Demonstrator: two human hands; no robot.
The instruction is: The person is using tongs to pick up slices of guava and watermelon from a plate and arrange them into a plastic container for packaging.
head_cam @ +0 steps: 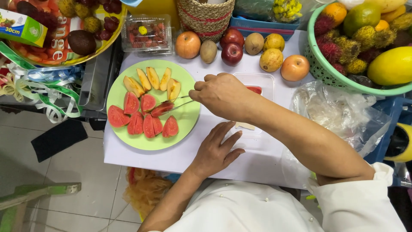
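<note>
My right hand (223,95) reaches left over the white table and holds thin metal tongs (182,104). The tongs' tips pinch a pink guava slice (162,108) above the light green plate (189,118). On the plate lie several pink slices (131,103) and several pale yellow wedges (152,78). My left hand (216,150) rests flat on the table with its fingers spread, holding nothing. A clear plastic tray (262,83) sits under my right wrist, with a red piece (255,89) showing inside it.
Whole fruits (231,53) line the table's far edge by a woven basket (206,17). A green basket (319,64) of mixed fruit stands at right, a clear bag (339,116) beneath it. A yellow bowl (105,41) of fruit sits at upper left, ribbons (40,90) below.
</note>
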